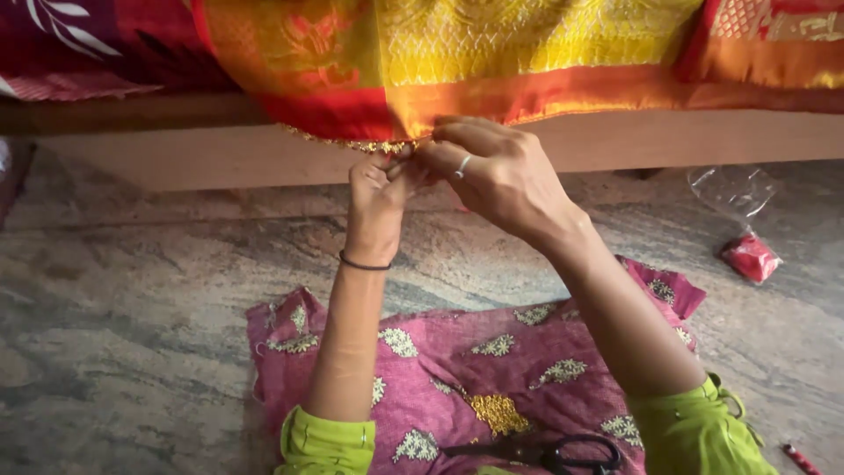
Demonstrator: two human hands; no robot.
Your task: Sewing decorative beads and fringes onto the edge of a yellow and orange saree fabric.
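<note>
Silk-like draped cloth in yellow, orange and red with woven gold patterning point(492, 62): hangs over the front of a low wooden ledge point(668, 141), its lower hem trimmed with a row of small gold beads point(352, 143). Judged light, soft and slippery; best taken at the hem, close to the beading.

Left hand point(376, 198), black band at the wrist: fingers curled tight, pinching the hem edge just below the beads.

Right hand point(492, 171), silver ring on one finger: fingertips closed on the same hem edge, touching the left hand. Whether a needle or thread sits between the fingers cannot be told.

Magenta cloth with pale leaf motifs point(457, 361): spread on the mottled stone floor point(132, 308), beneath the forearms.

Black-handled scissors point(563, 453): lying on the magenta cloth, near the green sleeves.

Clear plastic bag with a red packet point(747, 255): on the floor, well apart to the right.
</note>
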